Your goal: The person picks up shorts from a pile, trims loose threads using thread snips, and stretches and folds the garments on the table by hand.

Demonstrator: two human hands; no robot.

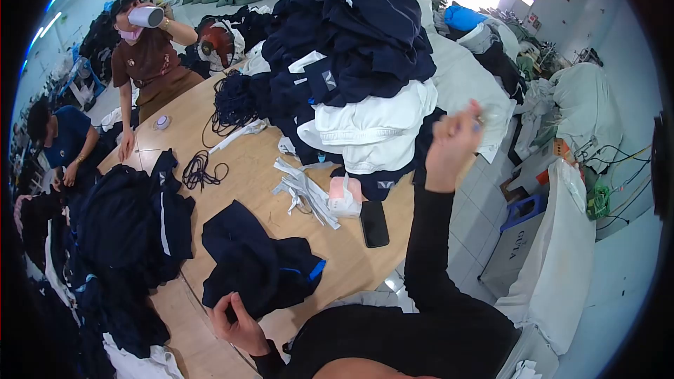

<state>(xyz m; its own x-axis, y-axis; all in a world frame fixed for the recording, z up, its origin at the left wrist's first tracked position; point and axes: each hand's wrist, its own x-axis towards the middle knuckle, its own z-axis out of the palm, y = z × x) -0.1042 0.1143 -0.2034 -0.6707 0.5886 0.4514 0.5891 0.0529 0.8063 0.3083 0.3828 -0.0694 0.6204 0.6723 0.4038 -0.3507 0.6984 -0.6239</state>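
Note:
A small navy garment piece (pixel 256 256) with a bright blue strip at its edge lies on the wooden table in front of me. My left hand (pixel 239 324) is at the near edge of this cloth, fingers loosely bent and apart; nothing shows in its grasp. Raised above the table's right side, my right hand (pixel 455 147) has its fingers curled together and partly blurred. Something small and bluish shows by its fingertips, too unclear to name. Behind that hand rises a tall pile of navy garments (pixel 358 35) with folded white garments (pixel 379 123) under it.
On the table (pixel 365 274) are a black phone (pixel 375 224), a pink-and-white packet (pixel 345 195), pale fabric strips (pixel 305 189) and dark cord (pixel 203 170). More navy garments (pixel 126 214) cover the left side. One person drinks from a cup (pixel 146 16); another sits at far left.

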